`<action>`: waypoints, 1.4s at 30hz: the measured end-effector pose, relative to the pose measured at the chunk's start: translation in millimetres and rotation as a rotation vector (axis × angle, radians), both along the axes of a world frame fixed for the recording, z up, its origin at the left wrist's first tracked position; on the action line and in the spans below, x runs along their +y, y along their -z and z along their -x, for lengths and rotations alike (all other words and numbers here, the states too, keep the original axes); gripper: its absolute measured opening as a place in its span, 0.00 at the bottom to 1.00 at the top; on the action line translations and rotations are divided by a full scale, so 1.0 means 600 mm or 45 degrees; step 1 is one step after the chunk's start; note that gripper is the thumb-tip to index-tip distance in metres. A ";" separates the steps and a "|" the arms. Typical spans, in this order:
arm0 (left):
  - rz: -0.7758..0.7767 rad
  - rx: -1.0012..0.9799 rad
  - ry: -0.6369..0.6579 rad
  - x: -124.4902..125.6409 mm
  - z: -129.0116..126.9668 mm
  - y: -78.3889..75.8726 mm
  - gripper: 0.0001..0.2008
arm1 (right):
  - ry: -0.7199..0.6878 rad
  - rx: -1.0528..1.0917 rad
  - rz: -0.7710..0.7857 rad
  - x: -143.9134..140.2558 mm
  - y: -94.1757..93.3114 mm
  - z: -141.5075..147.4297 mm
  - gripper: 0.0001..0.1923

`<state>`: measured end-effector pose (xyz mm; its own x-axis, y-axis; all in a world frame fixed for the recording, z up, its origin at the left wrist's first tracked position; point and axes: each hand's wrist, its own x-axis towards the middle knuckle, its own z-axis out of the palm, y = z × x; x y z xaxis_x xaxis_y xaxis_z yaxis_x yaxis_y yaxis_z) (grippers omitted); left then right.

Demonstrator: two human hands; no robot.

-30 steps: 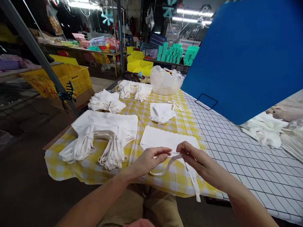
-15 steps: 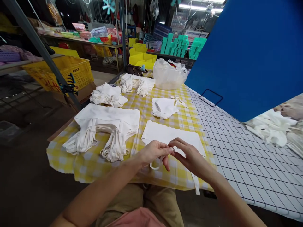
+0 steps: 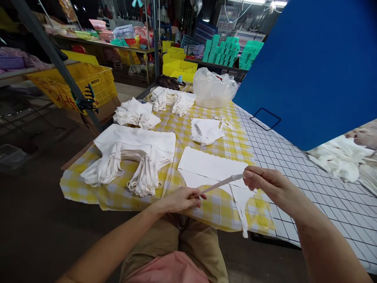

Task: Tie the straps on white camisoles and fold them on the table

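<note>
Stretched between my two hands is a narrow white strap (image 3: 219, 184) with a small slider ring near its right end. My left hand (image 3: 183, 199) pinches the lower left end, and my right hand (image 3: 266, 181) grips the upper right end. Below the strap a white scalloped-edge garment (image 3: 206, 162) lies flat, with another strap (image 3: 243, 220) hanging over the table edge. Whether the held strap joins this garment I cannot tell. To the left sits a stack of similar white garments (image 3: 138, 137), their straps bunched in two clusters.
A yellow checked cloth (image 3: 114, 198) covers the table. Farther back are more white garments (image 3: 135, 112), a folded white piece (image 3: 206, 131) and a clear plastic bag (image 3: 213, 88). A blue panel (image 3: 312, 70) stands at right above a white grid-patterned surface (image 3: 282, 184). A dark post (image 3: 59, 67) rises at left.
My hands were together over the garment; now they are apart, the right one moved right and up, drawing the strap out straight. The view has shifted slightly.
</note>
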<state>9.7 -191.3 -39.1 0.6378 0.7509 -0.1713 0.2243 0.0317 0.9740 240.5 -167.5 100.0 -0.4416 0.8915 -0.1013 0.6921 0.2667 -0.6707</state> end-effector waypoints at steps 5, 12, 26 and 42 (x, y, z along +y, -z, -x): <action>-0.003 0.023 0.019 0.001 0.009 0.014 0.17 | 0.173 0.097 -0.009 0.021 0.002 -0.002 0.21; -0.076 -0.077 0.000 0.010 0.016 -0.013 0.24 | 0.134 0.053 0.047 0.032 0.011 0.012 0.22; 0.300 -0.509 -0.330 0.002 -0.067 -0.075 0.18 | 0.009 -0.123 -0.233 0.026 0.084 0.023 0.12; 0.051 -0.106 -0.355 0.017 -0.049 -0.049 0.21 | 0.188 0.041 -0.394 -0.017 0.197 0.061 0.08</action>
<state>38.9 -181.1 -9.6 0.4205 0.8931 -0.1601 0.1212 0.1196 0.9854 203.8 -177.9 -18.2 -0.3041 0.9323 0.1960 0.7182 0.3595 -0.5957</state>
